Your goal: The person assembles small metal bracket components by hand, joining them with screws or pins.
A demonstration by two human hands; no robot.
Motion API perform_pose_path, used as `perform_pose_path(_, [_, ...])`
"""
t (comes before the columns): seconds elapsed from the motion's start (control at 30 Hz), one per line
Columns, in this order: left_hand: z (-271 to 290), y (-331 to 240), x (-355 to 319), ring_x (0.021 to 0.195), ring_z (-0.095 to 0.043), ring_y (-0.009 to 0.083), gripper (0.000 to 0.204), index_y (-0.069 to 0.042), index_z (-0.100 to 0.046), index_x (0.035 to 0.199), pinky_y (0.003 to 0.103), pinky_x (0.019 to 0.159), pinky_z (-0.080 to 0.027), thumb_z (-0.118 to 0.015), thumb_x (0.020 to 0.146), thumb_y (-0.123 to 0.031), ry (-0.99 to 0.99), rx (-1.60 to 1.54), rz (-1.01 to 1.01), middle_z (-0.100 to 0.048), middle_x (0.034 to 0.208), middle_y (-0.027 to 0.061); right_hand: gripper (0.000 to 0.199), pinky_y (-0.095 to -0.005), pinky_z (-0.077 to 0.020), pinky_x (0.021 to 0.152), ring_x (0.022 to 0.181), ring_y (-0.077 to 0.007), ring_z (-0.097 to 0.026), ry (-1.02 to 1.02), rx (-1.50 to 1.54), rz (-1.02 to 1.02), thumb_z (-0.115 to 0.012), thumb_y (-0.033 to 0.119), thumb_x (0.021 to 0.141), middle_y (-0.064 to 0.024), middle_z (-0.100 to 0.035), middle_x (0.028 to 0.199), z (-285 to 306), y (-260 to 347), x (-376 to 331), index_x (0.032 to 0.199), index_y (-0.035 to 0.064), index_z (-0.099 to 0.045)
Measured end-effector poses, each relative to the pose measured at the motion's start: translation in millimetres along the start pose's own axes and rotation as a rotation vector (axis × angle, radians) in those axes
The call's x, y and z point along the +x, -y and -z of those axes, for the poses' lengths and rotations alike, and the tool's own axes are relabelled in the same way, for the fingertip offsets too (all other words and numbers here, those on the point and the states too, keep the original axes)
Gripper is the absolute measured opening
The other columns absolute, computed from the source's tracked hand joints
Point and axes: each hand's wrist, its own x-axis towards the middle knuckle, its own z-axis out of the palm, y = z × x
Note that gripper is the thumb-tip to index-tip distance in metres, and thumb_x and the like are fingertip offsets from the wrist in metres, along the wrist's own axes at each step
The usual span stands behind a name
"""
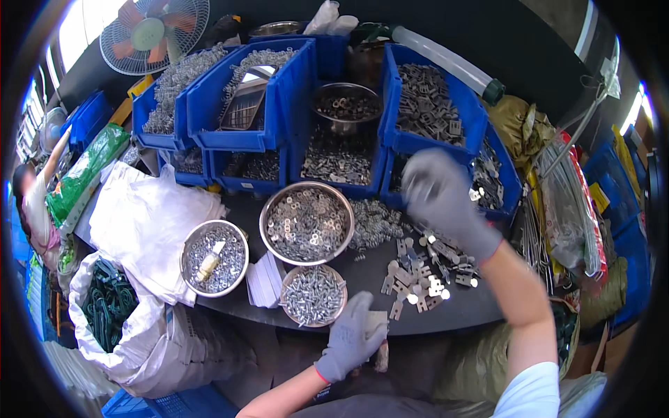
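Two gloved hands are at work over the dark counter point(366, 280), and the step in hand looks to be handling small metal parts, judging by the flat metal clips point(404, 280) lying loose right of centre. The right hand point(440, 198) is raised above them, in front of the blue bins point(418, 141); its fingers look bent, but blur leaves it unclear how far open it is or whether it grips anything. The left hand point(350, 338), partly curled at the near edge beside the bowl of screws point(283, 304), lies against a pale block point(377, 323); whether it grips this, I cannot tell. A next move would probably call for careful fingertip alignment.
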Motion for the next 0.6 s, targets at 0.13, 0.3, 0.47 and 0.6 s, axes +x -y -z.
perform_pose_path(0.13, [-6,-8,0,0.128,-0.038,0.0463,0.087,0.014,-0.025,0.139,0.046,0.108,-0.033,-0.071,0.077,-0.026,-0.003,0.068,0.032,-0.037,0.136,0.035,0.015,-0.0374,-0.0495,0.078,0.091,-0.0269,-0.06,0.222,-0.251,-0.137,-0.068,0.012,0.071,-0.0062,-0.061,0.092,-63,4,-117,0.085,0.0122,-0.061])
perform_pose_path(0.3, [-10,-13,9,0.124,-0.044,0.0449,0.077,0.012,-0.032,0.136,0.046,0.104,-0.037,-0.069,0.079,-0.023,0.048,0.282,0.052,-0.039,0.136,0.0326,0.044,-0.0434,-0.0448,0.095,0.118,-0.033,-0.05,0.525,-0.46,-0.176,-0.069,0.017,0.071,-0.013,-0.052,0.127,-79,5,-152,0.114,0.0122,-0.059])
perform_pose_path(0.47, [-13,-17,1,0.105,-0.056,0.0409,0.059,0.01,-0.043,0.127,0.045,0.087,-0.048,-0.064,0.078,-0.016,0.008,0.399,0.04,-0.051,0.122,0.0264,0.064,-0.0421,-0.0409,0.103,0.123,-0.0384,-0.047,0.548,-0.121,-0.068,-0.067,0.017,0.066,-0.0228,-0.045,0.136,-30,9,-140,0.128,0.0074,-0.053])
perform_pose_path(0.6, [-3,-20,-1,0.103,-0.058,0.0379,0.047,0.002,-0.052,0.121,0.044,0.084,-0.05,-0.064,0.079,-0.016,0.038,0.401,0.064,-0.055,0.119,0.022,0.036,-0.0325,-0.0489,0.089,0.1,-0.0225,-0.062,0.094,-0.101,-0.299,-0.066,0.008,0.078,-0.0119,-0.063,0.112,24,27,-150,0.114,0.0045,-0.063])
